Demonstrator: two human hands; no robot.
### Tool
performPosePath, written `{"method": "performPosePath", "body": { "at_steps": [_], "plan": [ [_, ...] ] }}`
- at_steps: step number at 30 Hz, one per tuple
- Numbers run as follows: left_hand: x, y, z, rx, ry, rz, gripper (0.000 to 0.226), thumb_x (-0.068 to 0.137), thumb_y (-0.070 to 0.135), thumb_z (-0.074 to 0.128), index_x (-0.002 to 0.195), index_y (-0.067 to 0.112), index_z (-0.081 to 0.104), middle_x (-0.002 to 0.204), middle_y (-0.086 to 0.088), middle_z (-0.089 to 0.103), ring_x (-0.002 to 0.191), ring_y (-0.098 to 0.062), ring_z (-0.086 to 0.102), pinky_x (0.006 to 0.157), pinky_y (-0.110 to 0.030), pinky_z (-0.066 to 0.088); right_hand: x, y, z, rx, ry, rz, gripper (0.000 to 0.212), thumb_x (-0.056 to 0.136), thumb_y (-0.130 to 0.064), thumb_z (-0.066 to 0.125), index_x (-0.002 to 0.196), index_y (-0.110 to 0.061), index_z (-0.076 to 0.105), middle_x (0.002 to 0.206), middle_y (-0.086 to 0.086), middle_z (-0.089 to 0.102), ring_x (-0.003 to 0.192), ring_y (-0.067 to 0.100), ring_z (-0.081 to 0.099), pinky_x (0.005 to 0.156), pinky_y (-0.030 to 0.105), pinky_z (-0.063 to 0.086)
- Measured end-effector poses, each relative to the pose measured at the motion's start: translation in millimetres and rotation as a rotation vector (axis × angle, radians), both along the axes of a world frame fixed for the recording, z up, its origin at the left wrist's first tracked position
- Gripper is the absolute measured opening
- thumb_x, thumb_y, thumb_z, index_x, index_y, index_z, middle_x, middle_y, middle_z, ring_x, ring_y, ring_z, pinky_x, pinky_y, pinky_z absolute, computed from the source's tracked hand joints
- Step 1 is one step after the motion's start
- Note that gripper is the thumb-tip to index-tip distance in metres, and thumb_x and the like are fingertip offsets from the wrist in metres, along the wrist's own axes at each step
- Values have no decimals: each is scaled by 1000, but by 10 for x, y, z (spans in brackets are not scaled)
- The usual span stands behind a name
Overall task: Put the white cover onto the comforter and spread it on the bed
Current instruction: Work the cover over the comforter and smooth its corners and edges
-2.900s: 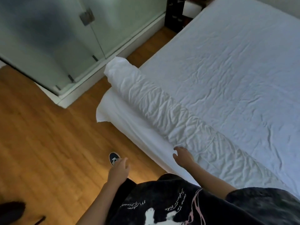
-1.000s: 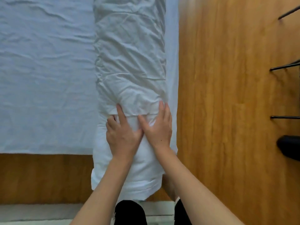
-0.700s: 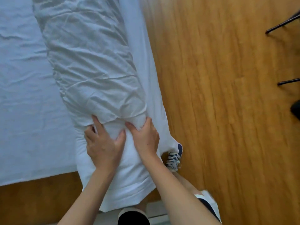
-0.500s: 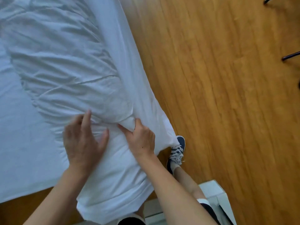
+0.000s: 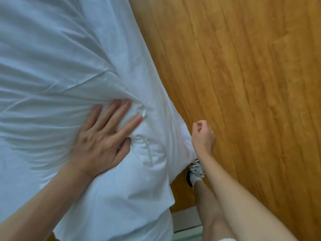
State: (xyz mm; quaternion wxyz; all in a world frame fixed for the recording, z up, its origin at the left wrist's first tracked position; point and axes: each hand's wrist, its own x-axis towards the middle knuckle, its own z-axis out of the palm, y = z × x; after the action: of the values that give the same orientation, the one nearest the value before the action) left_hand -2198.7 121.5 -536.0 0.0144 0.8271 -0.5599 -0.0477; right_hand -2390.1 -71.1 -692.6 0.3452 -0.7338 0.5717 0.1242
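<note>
A: Item one, white cover (image 5: 52,70), rolled with the comforter inside, as far as the bulk suggests. Location?

B: On the bed (image 5: 15,188), along its floor-side edge. The roll's long axis runs from the near end by the person's legs up and away toward the top left of the view. A loose flap of the cover hangs off the near end over the floor (image 5: 243,84).

A: Item two, left hand (image 5: 102,140).

B: Flat on the roll, fingers straight and spread, palm pressing down. The grip is not closed on anything; creases fan out from under the fingertips toward the far end.

A: Item three, right hand (image 5: 203,134).

B: Off the cloth, over the floor just beside the roll's draped edge. Fingers curled loosely into the palm, holding nothing I can see (whether the knuckles brush the fabric, I cannot tell).

A: Which hand is nearer the work?

B: The left, already on it. The bunched fold lies just past the left fingertips, between the two hands; the bulk of the roll lies beyond and to the left of both.

A: So the next move?

B: Judging by the task, the right hand would have to go left, back onto the edge, then both work along the axis away from the body.

A: Other entries?

B: One sneaker (image 5: 195,171) on the floor, beside the hanging cloth.
</note>
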Motion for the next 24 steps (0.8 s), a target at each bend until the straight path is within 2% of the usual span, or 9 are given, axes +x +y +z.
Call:
{"method": "performPosePath", "body": {
  "at_steps": [2,4,10,13,15,16,18,20,24],
  "plan": [
    [19,-17,-46,14,-14,4,54,87,23,48,140,23,49,149,-13,41,136,-32,40,113,-47,24,67,-46,-369,145,105,17,37,98,-33,50,129,-14,49,124,6,56,110,22,50,83,31,42],
    [28,-19,-75,13,-26,10,53,86,22,47,139,24,50,148,-12,42,136,-30,41,114,-44,23,149,-39,-692,299,154,44,60,94,-37,56,144,-10,35,142,11,44,131,29,38,102,41,36],
    [46,-22,-147,-18,-32,15,51,87,22,45,137,26,51,146,-10,44,136,-27,42,115,-41,22,213,1,-1161,526,255,32,74,91,-38,61,148,-6,26,147,18,39,132,37,40,102,42,37],
    [36,-20,-125,-24,-40,18,50,87,22,44,136,26,53,146,-9,44,135,-27,43,115,-41,23,128,-4,-1304,570,264,86,54,92,-29,61,134,0,47,133,20,53,119,37,51,87,36,40],
    [30,-30,-126,-24,-22,15,51,85,20,47,136,26,54,145,-10,45,135,-27,43,115,-41,23,49,6,-1359,566,214,81,29,91,-21,60,112,-2,62,106,17,62,98,33,58,76,34,41],
    [30,-33,-134,-22,-19,14,52,84,20,49,136,26,54,145,-10,45,135,-27,43,115,-40,22,18,-4,-1358,553,194,67,15,91,-18,58,93,-5,64,87,14,58,83,29,55,68,32,37],
    [28,-26,-138,-27,-30,8,53,83,18,50,136,25,53,145,-11,45,135,-28,43,116,-40,22,1,-20,-1289,509,145,18,26,90,-12,50,65,-13,44,67,6,39,67,22,38,58,31,23],
    [18,-12,-131,-42,-48,7,52,85,19,48,136,25,54,145,-11,46,135,-28,43,115,-41,22,35,-13,-1133,465,62,-38,28,89,-9,43,64,-16,32,65,2,32,64,18,30,56,31,18],
    [3,-15,-111,-58,-70,2,49,88,20,45,136,24,55,144,-12,47,134,-30,44,115,-43,24,13,9,-604,420,-131,-165,22,98,-12,35,76,-14,38,73,1,35,65,13,31,56,31,24]
  ]
}}
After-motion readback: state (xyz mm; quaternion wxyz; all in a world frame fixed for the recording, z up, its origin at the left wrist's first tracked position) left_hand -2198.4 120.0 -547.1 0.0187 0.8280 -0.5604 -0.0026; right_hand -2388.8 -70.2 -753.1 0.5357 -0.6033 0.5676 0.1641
